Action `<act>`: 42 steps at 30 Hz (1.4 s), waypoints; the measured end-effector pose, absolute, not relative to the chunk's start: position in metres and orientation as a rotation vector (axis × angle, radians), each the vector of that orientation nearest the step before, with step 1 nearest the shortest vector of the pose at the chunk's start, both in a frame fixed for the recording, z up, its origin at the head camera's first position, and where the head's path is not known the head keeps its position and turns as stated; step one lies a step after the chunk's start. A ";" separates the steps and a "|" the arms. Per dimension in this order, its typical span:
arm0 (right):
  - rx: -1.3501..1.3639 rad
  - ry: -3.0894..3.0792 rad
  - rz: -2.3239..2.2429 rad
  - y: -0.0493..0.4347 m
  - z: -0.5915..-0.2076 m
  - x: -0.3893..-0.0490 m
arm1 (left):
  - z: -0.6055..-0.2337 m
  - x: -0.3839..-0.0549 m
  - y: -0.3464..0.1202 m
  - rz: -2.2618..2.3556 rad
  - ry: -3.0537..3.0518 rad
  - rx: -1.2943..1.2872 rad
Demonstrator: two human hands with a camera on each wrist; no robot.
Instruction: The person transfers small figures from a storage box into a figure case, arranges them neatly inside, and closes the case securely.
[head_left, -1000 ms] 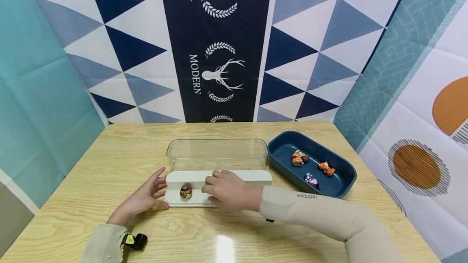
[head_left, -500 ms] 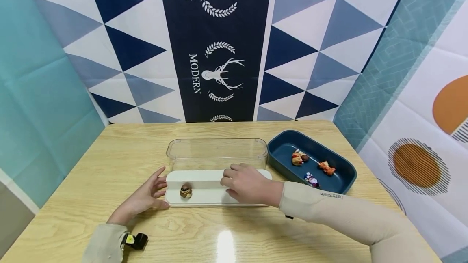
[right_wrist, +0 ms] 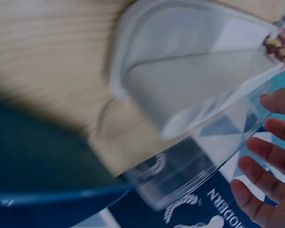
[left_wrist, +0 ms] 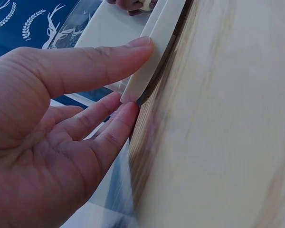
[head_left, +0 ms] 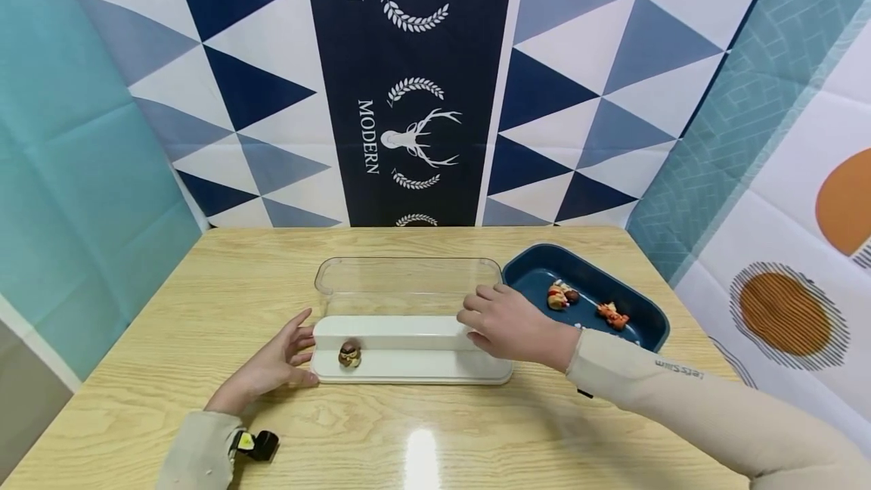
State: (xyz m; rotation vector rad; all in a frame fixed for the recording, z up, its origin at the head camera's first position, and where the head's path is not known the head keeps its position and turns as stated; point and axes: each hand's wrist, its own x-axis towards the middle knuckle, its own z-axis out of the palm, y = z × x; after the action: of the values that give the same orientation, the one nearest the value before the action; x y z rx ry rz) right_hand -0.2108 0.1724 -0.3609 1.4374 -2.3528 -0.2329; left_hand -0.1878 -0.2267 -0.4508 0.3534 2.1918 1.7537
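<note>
Touching the white stand (head_left: 408, 367), our left hand (head_left: 275, 363) parts thumb from fingers. Our right hand (head_left: 512, 325) hovers, loosely spread.

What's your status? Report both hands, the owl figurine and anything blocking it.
Left hand holds white stand at its left end. Right hand empty, near the right end. Owl figurine on stand, toward the left. Nothing seen blocking it.

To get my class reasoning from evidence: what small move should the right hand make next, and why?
The right hand should probably reach into the blue tray for the orange figure. The hand holds nothing and is near the tray, where that figure lies uncovered; the left hand grips the white stand, which has bare room beside its owl figure.
</note>
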 end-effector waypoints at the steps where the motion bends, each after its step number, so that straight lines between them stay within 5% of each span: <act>1: 1.430 -2.369 -0.249 0.176 -0.361 -0.211 | -0.450 -0.187 -0.227 1.754 2.193 0.350; 42: 1.485 -2.417 -0.264 0.317 -0.358 -0.251 | -0.453 -0.186 -0.226 1.764 2.191 0.345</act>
State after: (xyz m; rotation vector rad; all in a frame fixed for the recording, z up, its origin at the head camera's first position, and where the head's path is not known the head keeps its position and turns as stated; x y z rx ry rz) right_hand -0.2506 0.3169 -0.3582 1.4851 -2.4170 -0.2637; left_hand -0.1858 -0.2261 -0.4528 0.3445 2.1912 1.7638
